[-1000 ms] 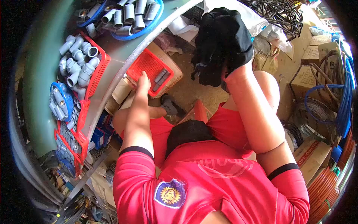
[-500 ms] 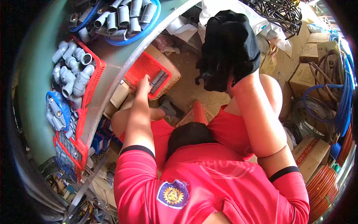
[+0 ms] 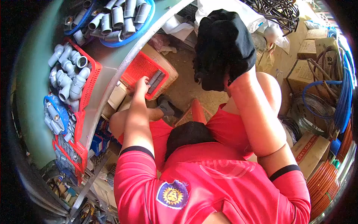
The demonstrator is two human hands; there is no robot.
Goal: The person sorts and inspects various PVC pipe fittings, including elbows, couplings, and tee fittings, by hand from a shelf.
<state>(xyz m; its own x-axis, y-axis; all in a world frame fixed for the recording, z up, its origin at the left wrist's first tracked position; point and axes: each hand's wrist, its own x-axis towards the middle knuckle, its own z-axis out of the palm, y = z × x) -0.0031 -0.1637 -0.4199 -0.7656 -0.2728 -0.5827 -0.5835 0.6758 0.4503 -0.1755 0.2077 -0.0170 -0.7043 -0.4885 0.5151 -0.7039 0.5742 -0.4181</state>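
Observation:
My left hand (image 3: 141, 85) is at the near side of a red plastic basket (image 3: 135, 71), its fingers curled together beside a short row of grey pipe fittings (image 3: 157, 80). Whatever those fingers hold is hidden from me. On the other side, my raised right arm ends in a bunched black cloth (image 3: 225, 46). The cloth covers most of my right hand (image 3: 229, 80), which appears to hold it up from below. Beneath the red basket lies a brown cardboard box (image 3: 172, 73).
On the green-grey bench (image 3: 112, 61) stand a red crate (image 3: 96, 76) of grey elbows and a blue-rimmed basin (image 3: 151, 16) of couplings. Blue tubing coils (image 3: 345, 97), a cardboard carton (image 3: 309, 151) and orange-brown coils (image 3: 322, 190) sit at right. Black rods (image 3: 278, 15) lie at the back.
The view has shifted slightly, so most things sit a little further left. My left hand has drawn back a little beside the fittings. The black cloth stays raised.

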